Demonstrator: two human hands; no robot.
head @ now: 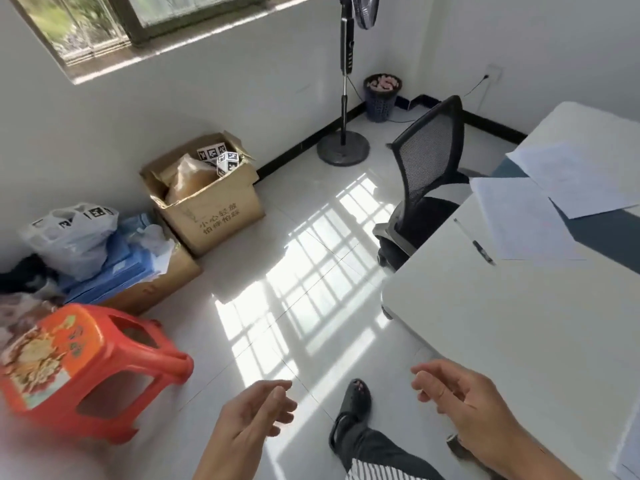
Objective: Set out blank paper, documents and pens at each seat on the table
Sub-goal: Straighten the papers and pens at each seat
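Observation:
The white table (485, 323) fills the right side. On it, by the black mesh chair (427, 188), lie a sheet of paper (519, 220) and a pen (476, 242) to its left. A second sheet (581, 178) overlaps it further back. My left hand (254, 415) hangs over the floor with loosely curled fingers and holds nothing. My right hand (460, 401) hovers at the table's near corner, fingers relaxed, also holding nothing. More paper edges show at the far bottom right (628, 455).
An orange plastic stool (79, 372) stands at the left. Cardboard boxes (207, 195), a plastic bag (74, 233) and blue folders (114, 268) line the wall. A standing fan (344, 133) and a dark bin (381, 97) sit in the corner. My foot (353, 407) is on the tiled floor.

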